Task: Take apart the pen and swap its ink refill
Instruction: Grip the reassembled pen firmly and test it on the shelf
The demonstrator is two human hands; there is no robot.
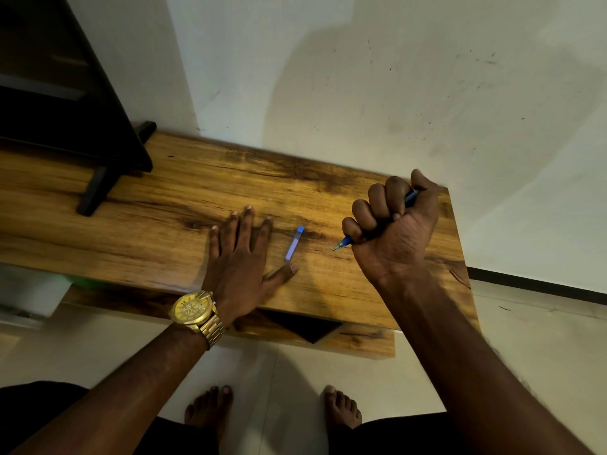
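Note:
My right hand [392, 224] is closed in a fist around a blue pen [343, 242]. The pen's tip sticks out to the lower left of the fist, and its other end shows above my fingers near the thumb. A blue pen cap [294, 243] lies loose on the wooden tabletop [164, 231] between my two hands. My left hand [241, 254] rests flat on the wood with fingers spread, its thumb tip just below the cap. No spare refill is visible.
A dark TV stand foot [95, 188] and dark screen stand at the far left of the tabletop. The white wall runs right behind the table. The table's right edge is near my right hand. A gold watch [193, 310] is on my left wrist.

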